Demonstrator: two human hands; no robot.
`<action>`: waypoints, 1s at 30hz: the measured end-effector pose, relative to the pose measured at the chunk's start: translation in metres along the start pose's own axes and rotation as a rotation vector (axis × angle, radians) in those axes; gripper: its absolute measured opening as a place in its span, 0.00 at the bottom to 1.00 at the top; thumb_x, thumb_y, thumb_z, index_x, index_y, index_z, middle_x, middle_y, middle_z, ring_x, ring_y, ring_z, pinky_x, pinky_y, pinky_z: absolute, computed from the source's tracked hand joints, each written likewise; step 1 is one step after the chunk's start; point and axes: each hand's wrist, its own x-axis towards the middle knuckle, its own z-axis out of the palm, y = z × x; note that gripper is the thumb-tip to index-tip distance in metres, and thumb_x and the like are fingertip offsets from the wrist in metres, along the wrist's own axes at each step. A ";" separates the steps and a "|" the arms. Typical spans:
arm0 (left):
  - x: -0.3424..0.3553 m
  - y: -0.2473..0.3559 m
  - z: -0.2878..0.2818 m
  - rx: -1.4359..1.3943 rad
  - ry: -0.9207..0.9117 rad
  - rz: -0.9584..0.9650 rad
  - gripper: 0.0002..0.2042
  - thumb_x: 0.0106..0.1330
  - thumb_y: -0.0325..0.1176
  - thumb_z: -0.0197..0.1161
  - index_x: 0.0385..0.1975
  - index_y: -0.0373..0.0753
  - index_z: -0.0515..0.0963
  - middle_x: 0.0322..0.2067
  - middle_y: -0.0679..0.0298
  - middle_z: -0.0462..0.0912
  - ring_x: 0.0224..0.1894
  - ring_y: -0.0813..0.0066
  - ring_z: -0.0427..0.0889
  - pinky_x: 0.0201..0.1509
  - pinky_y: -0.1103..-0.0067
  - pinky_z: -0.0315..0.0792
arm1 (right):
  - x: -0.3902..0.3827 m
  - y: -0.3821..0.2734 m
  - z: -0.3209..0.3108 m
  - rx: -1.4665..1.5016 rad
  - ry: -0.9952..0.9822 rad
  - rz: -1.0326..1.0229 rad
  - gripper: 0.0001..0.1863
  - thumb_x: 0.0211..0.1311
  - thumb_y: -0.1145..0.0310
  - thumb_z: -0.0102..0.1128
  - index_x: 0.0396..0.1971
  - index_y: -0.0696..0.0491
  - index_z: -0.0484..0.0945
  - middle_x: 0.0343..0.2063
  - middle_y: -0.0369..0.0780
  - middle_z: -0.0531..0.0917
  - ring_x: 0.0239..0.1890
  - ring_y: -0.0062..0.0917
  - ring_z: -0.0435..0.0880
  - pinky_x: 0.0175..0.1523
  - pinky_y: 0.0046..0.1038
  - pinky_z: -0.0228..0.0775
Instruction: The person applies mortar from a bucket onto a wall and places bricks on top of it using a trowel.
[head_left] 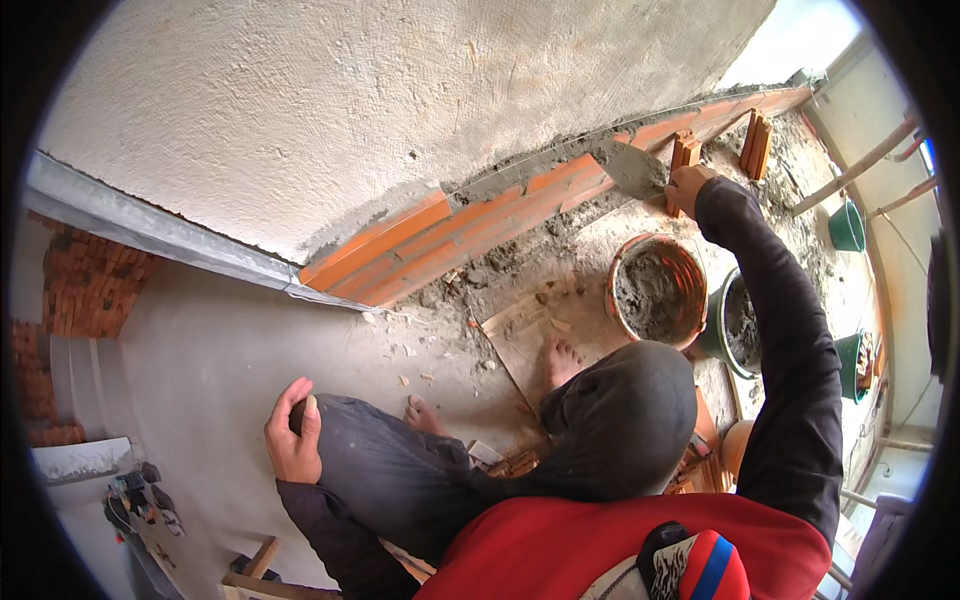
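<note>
My right hand is closed around a trowel, reaching far to the right with the arm stretched out. The trowel's blade lies against the mortar on top of a low brick course along the foot of the plastered wall. Grey mortar covers part of that course. Right beside the hand, hollow orange bricks stand on end. My left hand rests at my left knee, thumb apart and fingers loosely bent, with no object visible in it. Nearer me stands an orange bucket of wet mortar.
A green bucket with mortar stands beside the orange one. More bricks are upright farther right. Smaller green buckets and poles line the right side. Debris litters the floor. Brick stacks are at far left.
</note>
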 end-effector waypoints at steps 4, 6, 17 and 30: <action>0.000 0.002 0.001 0.024 -0.009 0.000 0.23 0.68 0.43 0.60 0.53 0.28 0.73 0.48 0.50 0.80 0.52 0.65 0.78 0.56 0.73 0.70 | -0.002 0.008 0.005 0.057 0.075 -0.062 0.18 0.61 0.59 0.52 0.30 0.59 0.82 0.29 0.52 0.82 0.35 0.46 0.82 0.44 0.42 0.72; 0.001 0.003 0.002 0.006 -0.012 -0.007 0.23 0.68 0.43 0.60 0.53 0.28 0.73 0.48 0.50 0.80 0.52 0.65 0.78 0.56 0.74 0.70 | -0.004 0.009 0.007 0.106 0.067 -0.063 0.18 0.60 0.58 0.53 0.31 0.58 0.82 0.29 0.52 0.83 0.36 0.46 0.82 0.45 0.41 0.72; 0.001 0.001 0.002 0.022 -0.021 -0.037 0.24 0.68 0.43 0.60 0.54 0.28 0.72 0.49 0.50 0.80 0.53 0.65 0.77 0.57 0.74 0.70 | -0.009 -0.036 0.145 0.673 0.320 0.068 0.18 0.64 0.59 0.52 0.32 0.60 0.81 0.27 0.54 0.82 0.33 0.47 0.82 0.41 0.40 0.72; 0.003 0.010 0.007 0.075 -0.050 -0.048 0.23 0.68 0.41 0.58 0.54 0.28 0.72 0.50 0.50 0.79 0.54 0.65 0.77 0.58 0.74 0.69 | -0.032 -0.093 0.211 0.827 0.373 0.214 0.19 0.66 0.57 0.51 0.30 0.60 0.78 0.27 0.59 0.80 0.36 0.56 0.79 0.43 0.50 0.70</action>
